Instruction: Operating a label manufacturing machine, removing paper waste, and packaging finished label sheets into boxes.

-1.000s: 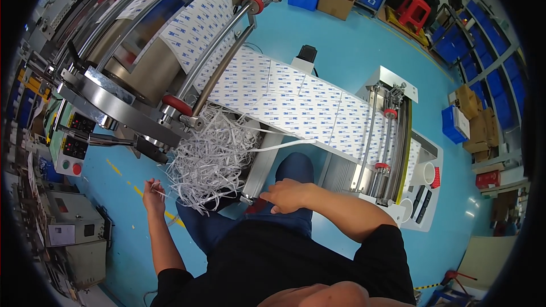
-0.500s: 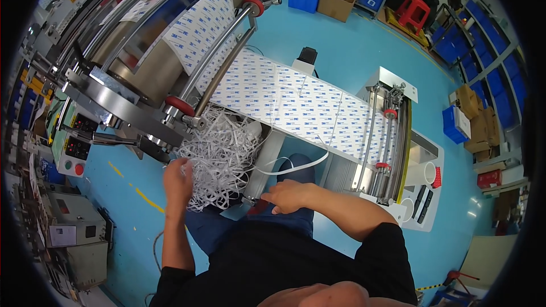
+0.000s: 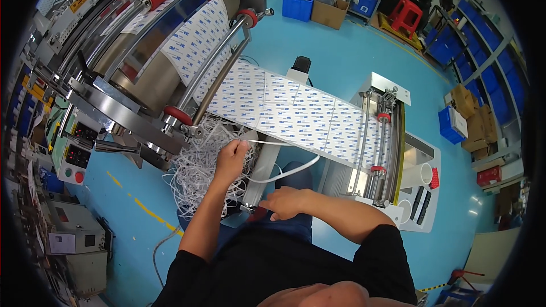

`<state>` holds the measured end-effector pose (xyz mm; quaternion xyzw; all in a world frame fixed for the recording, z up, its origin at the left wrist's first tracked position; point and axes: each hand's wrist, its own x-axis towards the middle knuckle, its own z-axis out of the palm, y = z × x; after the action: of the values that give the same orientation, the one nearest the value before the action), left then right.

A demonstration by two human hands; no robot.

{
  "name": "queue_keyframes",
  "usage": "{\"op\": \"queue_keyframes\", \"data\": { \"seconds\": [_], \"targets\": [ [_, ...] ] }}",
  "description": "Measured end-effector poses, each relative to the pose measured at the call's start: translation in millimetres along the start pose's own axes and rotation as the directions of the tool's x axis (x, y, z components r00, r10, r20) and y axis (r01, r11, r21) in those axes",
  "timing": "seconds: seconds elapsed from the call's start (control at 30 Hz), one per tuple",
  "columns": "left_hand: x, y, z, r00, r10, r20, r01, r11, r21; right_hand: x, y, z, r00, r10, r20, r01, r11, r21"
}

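Observation:
My left hand (image 3: 232, 158) is raised to the edge of the machine and pinches a thin white strip (image 3: 284, 173) that loops down from the printed white sheet web (image 3: 296, 116). A tangled heap of white trimmed strips (image 3: 196, 173) hangs just left of that hand, under the red-capped rollers (image 3: 179, 116). My right hand (image 3: 284, 203) is lower, closed around a small dark tool with a red part (image 3: 253, 211) near the machine's front edge. The web runs from the large drum at upper left across a flat bed to the right.
A control box with red and green buttons (image 3: 74, 159) stands at the left. A grey cabinet (image 3: 77, 250) sits lower left on the blue floor with a yellow line (image 3: 145, 210). Blue bins (image 3: 307, 3), cardboard boxes (image 3: 330, 14) and a red stool (image 3: 406, 17) lie beyond the machine.
My left hand has risen from low beside the strip heap up to the web's edge and now pinches the white strip. My right hand has stayed in place.

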<state>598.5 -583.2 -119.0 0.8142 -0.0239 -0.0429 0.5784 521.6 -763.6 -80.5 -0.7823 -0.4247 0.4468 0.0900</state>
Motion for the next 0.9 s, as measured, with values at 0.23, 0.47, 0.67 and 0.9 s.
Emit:
{"op": "queue_keyframes", "data": {
  "seconds": [0.23, 0.47, 0.67, 0.9],
  "targets": [
    [1.4, -17.1, -40.3, 0.993, 0.084, -0.078, -0.067, 0.977, 0.201, 14.7, 0.0, -5.5, 1.0, -0.008, 0.023, 0.008, 1.0, 0.002],
    [26.8, -60.4, -118.7, 0.955, 0.28, -0.095, -0.228, 0.903, 0.364, 86.2, 1.0, -39.4, 1.0, -0.007, 0.002, 0.007, 1.0, 0.014],
    [5.0, -119.7, -174.1, 0.946, 0.093, -0.31, 0.006, 0.952, 0.305, 108.9, 1.5, -50.9, 1.0, 0.0, 0.008, 0.0, 1.0, 0.012],
    [6.6, -114.5, -179.8, 0.924, 0.017, -0.382, 0.101, 0.953, 0.286, 108.4, 4.9, -51.3, 1.0, 0.005, -0.011, -0.005, 1.0, 0.009]
  ]
}}
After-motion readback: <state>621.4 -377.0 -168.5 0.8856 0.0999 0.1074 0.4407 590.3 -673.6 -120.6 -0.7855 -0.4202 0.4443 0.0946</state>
